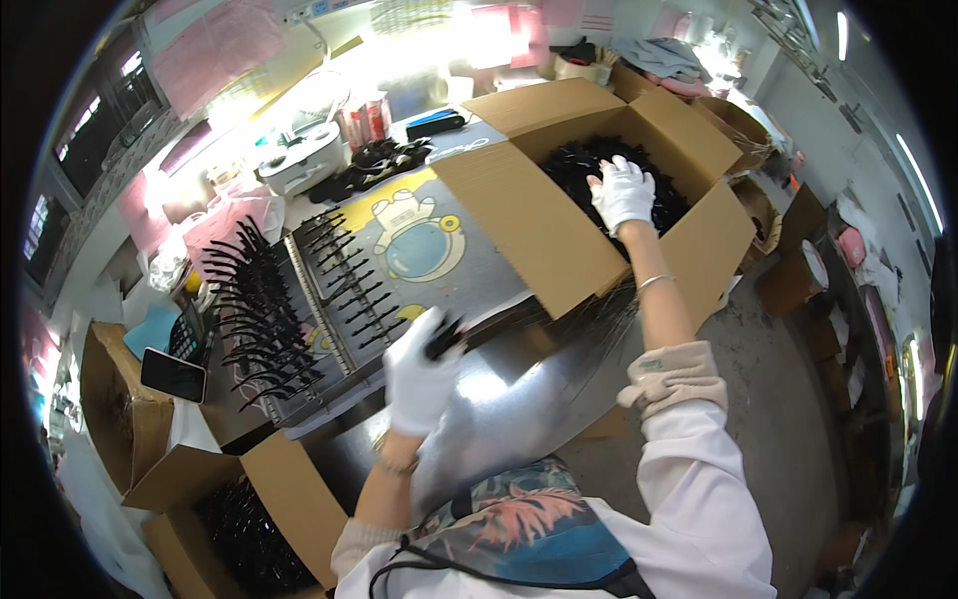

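Note:
My left hand (pixel 423 377), in a white glove, is closed around a few small black pieces (pixel 445 339) whose exact kind I cannot make out. It hovers over the front edge of the table, right of a metal rack (pixel 317 307). Along the rack, slender black curved parts (pixel 255 299) stand in a dense row on the left, and a sparser row of short black parts (pixel 371 299) lies on the right. My right hand (pixel 624 193), also gloved, reaches into an open cardboard box (pixel 589 281). Its fingers are spread over a heap of black pieces (pixel 574 170).
A printed mat (pixel 477 262) covers the table. Behind it are a white container (pixel 299 162), a black cloth-like bundle (pixel 374 170) and red cans (pixel 371 120). A phone (pixel 174 375) leans at the left. Another box (pixel 284 499) of black pieces stands lower left.

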Demonstrator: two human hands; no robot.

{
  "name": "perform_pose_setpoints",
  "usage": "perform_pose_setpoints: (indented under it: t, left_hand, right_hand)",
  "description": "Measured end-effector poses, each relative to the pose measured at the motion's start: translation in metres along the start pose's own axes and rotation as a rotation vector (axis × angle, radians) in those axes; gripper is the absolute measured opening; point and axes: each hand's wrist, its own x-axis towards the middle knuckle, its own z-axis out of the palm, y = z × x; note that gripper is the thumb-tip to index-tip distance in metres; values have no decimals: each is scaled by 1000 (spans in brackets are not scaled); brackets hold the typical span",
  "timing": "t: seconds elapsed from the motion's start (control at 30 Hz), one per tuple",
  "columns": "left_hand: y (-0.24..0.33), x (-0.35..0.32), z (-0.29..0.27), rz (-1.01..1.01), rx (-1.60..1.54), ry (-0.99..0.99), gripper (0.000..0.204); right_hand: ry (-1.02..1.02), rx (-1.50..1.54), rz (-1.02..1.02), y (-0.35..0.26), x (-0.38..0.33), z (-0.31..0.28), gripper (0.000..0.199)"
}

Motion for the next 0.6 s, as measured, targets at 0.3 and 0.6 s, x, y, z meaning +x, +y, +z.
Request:
perform_pose_setpoints:
  t: [0.3,0.6]
  left_hand:
    - [-50,-149,-257,-370,1092,484,17]
    - [-35,-145,-268,-247,1003,317,84]
  right_hand:
    - [114,1248,-360,-123,-141,-133,8]
    - [-24,1020,-855,-298,-221,-103,43]
